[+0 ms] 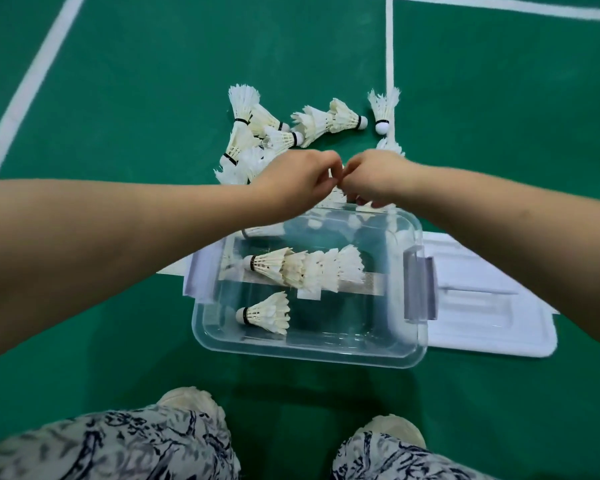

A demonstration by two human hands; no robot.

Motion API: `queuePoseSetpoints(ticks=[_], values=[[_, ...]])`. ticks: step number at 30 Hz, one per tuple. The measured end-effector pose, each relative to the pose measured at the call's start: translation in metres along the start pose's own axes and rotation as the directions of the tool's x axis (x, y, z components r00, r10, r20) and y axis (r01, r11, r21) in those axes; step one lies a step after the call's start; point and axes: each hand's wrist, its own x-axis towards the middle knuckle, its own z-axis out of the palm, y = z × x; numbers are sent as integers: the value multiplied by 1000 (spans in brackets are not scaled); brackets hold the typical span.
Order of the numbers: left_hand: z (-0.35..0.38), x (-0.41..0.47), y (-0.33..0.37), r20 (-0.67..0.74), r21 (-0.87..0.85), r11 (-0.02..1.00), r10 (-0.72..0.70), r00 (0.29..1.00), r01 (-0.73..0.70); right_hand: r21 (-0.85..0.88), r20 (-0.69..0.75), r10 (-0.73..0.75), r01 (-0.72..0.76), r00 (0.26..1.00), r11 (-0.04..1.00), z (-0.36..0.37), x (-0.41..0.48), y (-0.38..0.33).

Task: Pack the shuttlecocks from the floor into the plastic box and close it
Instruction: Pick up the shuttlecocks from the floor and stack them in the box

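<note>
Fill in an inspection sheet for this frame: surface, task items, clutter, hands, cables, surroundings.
Surface: green court floor with white lines.
Job's things: clear plastic box open; inside, a nested stack and a single shuttlecock; lid flat on the floor at its right; loose shuttlecocks lie beyond it.
Clutter: nothing seen.
Hands: left hand and right hand meet over the box's far edge, fingers curled; what they hold is hidden.
Cables: nothing seen.
Surroundings: the person's patterned trousers and pale shoes at the bottom.
</note>
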Motion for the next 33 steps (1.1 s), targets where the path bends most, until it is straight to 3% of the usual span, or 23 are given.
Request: queuePoseSetpoints(ticks=[5,9,13,18,23,28,33], values=[[15,32,-40,180,49,994,-106,978,99,-239,-71,-126,105,990,965,-6,41,9],[28,54,-76,395,146,977,-202,896,156,-376,-34,-178,152,984,914,9,81,30],[44,66,-91,509,197,970,-223,831,140,-458,-19,-219,186,976,870,25,102,40],[62,77,-89,545,264,959,-240,803,108,-433,-23,-253,219,967,875,40,112,44],[65,79,-89,499,238,964,-224,837,116,-344,-54,-300,265,952,901,39,115,42],[55,74,-87,428,87,966,-256,867,242,-271,-102,-356,318,929,908,31,111,42],[37,66,-66,366,-78,943,-275,889,324,-308,-181,-464,399,867,864,12,94,42]])
